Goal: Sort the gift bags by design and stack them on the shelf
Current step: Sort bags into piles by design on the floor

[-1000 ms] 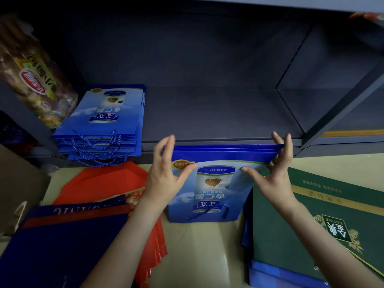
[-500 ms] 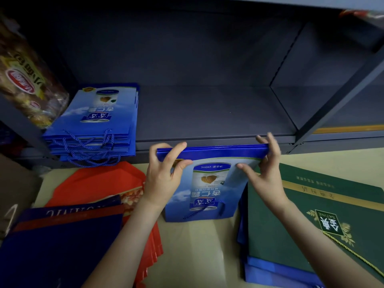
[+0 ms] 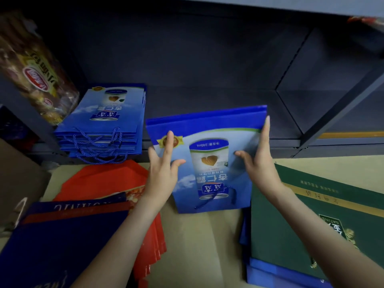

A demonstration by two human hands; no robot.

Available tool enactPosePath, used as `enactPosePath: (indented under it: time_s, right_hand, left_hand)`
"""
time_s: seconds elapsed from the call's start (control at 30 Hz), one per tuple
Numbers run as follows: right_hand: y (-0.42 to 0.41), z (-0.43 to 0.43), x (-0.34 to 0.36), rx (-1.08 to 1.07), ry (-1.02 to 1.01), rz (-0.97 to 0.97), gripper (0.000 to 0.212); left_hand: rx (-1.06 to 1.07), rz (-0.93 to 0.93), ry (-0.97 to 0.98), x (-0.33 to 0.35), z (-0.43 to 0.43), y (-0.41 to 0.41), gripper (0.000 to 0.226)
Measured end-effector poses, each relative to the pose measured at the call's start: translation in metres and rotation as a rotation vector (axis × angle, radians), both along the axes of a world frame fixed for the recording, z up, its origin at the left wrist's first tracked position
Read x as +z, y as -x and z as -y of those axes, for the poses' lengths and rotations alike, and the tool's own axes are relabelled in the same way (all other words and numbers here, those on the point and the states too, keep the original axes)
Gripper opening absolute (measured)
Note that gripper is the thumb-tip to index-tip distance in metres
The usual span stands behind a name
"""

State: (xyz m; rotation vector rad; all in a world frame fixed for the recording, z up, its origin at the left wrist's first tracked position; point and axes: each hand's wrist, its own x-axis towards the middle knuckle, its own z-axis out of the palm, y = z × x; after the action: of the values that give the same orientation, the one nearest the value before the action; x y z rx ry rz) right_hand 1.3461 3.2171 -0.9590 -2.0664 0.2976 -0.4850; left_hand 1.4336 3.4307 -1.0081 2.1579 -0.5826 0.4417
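Note:
I hold a blue gift bag (image 3: 209, 163) printed with a can picture, tilted up in front of the grey shelf (image 3: 207, 104). My left hand (image 3: 164, 169) grips its left edge, and my right hand (image 3: 257, 161) grips its right edge with fingers along the side. A stack of several matching blue bags (image 3: 104, 121) with rope handles lies on the shelf at the left. On the floor lie red bags (image 3: 99, 181), dark navy bags (image 3: 60, 242) and a green bag (image 3: 307, 221) on top of blue ones.
A bag of snacks (image 3: 31, 67) stands on the shelf at far left. A diagonal shelf post (image 3: 340, 109) runs at the right. A brown cardboard piece (image 3: 16, 179) sits at the left edge. The tan floor (image 3: 197, 246) shows between the piles.
The blue bag has been lifted off the floor and raised toward the shelf, its top edge now above the shelf lip. Both hands moved up with it, still on its sides.

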Motion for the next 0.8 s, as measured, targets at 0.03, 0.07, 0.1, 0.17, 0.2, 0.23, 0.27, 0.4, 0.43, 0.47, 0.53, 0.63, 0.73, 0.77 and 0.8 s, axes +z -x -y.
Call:
enactPosePath:
  time_s: [0.03,0.07,0.1,0.17,0.2,0.23,0.27,0.4,0.43,0.47,0.53,0.63,0.73,0.77,0.8]
  right_hand:
    - [-0.005,0.000,0.008,0.033,0.100,0.040,0.097]
    - [-0.009,0.000,0.015,0.072,0.215,0.071,0.094]
    - [-0.012,0.002,0.020,0.122,0.323,0.092,0.090]
    - [-0.017,0.007,0.024,0.246,0.370,0.090,0.076]
    - [-0.019,0.007,0.024,0.291,0.287,0.049,0.071]
    - [-0.021,0.005,0.022,0.323,0.186,-0.006,0.067]
    - [-0.024,0.002,0.021,0.340,0.103,-0.058,0.066]
    - [-0.053,-0.025,0.027,0.302,-0.117,-0.080,0.060]
    - [-0.064,-0.030,0.030,0.278,-0.185,-0.066,0.058]
    - [-0.076,-0.033,0.034,0.261,-0.254,-0.061,0.057]
    - [-0.099,-0.037,0.036,0.251,-0.429,-0.057,0.055]
    - [-0.128,-0.044,0.035,0.220,-0.650,-0.043,0.054]
    - [-0.148,-0.062,0.037,0.225,-0.735,-0.056,0.058]
    - [-0.153,-0.069,0.037,0.238,-0.763,-0.074,0.060]
    - [-0.156,-0.072,0.034,0.256,-0.784,-0.098,0.063]
  left_hand:
    - [-0.019,-0.096,0.064,0.007,-0.001,-0.003,0.098]
    - [-0.027,-0.162,0.119,0.014,-0.003,-0.007,0.100]
    - [-0.019,-0.196,0.158,0.020,-0.007,-0.011,0.099]
    - [-0.008,-0.210,0.180,0.026,-0.015,-0.022,0.096]
    - [-0.012,-0.220,0.185,0.030,-0.021,-0.027,0.095]
    - [-0.021,-0.245,0.186,0.032,-0.025,-0.030,0.093]
    - [-0.028,-0.275,0.181,0.034,-0.030,-0.034,0.092]
    - [-0.077,-0.388,0.234,0.041,-0.052,-0.056,0.087]
    - [-0.104,-0.388,0.278,0.044,-0.059,-0.061,0.084]
    - [-0.140,-0.419,0.387,0.046,-0.067,-0.066,0.080]
    - [-0.226,-0.561,0.628,0.045,-0.086,-0.070,0.076]
    - [-0.287,-0.603,0.323,0.031,-0.112,-0.066,0.084]
    - [-0.158,-0.486,0.003,0.011,-0.123,-0.068,0.081]
    - [-0.125,-0.505,0.069,0.009,-0.125,-0.071,0.078]
    - [-0.102,-0.521,0.156,0.008,-0.128,-0.073,0.076]
